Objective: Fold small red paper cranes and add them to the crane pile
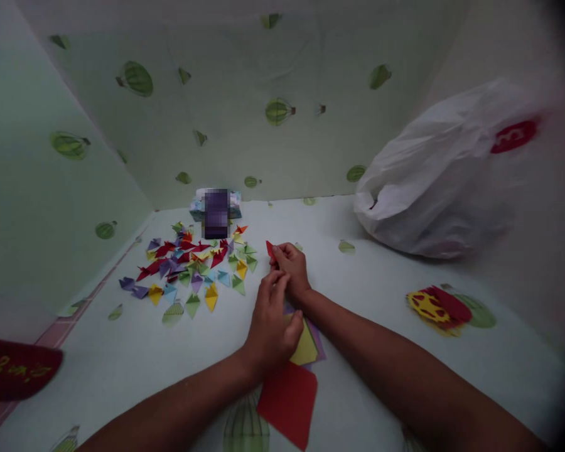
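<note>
Both hands meet over the table [386,301], the right hand [290,267] pinching a small red paper piece [269,248], the left hand [272,323] curled, pressing it; firm, aligned creasing seems wise.

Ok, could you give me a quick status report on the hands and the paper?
Both hands, left hand, right hand, pinch one red paper piece. Loose sheets under left wrist. Folded pile lies left, apart.
</note>
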The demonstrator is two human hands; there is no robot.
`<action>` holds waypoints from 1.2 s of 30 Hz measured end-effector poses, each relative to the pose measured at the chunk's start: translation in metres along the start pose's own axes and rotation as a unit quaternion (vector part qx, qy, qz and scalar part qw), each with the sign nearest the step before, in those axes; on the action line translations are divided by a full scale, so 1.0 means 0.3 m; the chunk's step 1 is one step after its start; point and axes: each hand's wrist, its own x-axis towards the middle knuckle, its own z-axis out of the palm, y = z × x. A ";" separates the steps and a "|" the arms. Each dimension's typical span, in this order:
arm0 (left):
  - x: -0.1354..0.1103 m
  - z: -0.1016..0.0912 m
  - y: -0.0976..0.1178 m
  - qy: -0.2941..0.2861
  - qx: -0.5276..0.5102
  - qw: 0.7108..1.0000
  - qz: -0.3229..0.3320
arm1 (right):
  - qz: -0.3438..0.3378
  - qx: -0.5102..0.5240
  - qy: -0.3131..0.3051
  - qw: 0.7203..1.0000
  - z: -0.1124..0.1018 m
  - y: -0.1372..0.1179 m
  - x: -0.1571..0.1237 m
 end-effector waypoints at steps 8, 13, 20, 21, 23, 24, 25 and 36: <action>0.009 -0.001 -0.012 0.016 -0.016 1.000 -0.015 | -0.006 0.016 0.002 1.000 -0.001 0.009 0.004; -0.005 0.001 -0.001 0.004 -0.038 0.999 -0.031 | -0.001 0.029 0.001 1.000 -0.005 0.017 0.014; 0.057 -0.045 -0.028 0.050 -0.223 0.961 -0.157 | -0.015 0.032 -0.029 0.999 0.000 -0.048 -0.003; 0.078 -0.058 -0.052 0.113 -0.265 0.935 -0.205 | -0.016 0.031 -0.040 0.999 0.003 -0.062 -0.016; 0.113 -0.081 -0.102 0.149 -0.289 0.918 -0.227 | -0.013 0.023 -0.070 0.997 0.014 -0.083 -0.047; 0.125 -0.088 -0.123 0.149 -0.301 0.913 -0.232 | -0.010 0.017 -0.088 0.996 0.021 -0.089 -0.063; 0.132 -0.093 -0.142 0.142 -0.314 0.909 -0.235 | -0.006 0.011 -0.105 0.994 0.029 -0.094 -0.077; 0.132 -0.104 -0.166 0.115 -0.377 0.882 -0.258 | 0.057 -0.076 -0.202 0.975 -0.025 -0.151 -0.127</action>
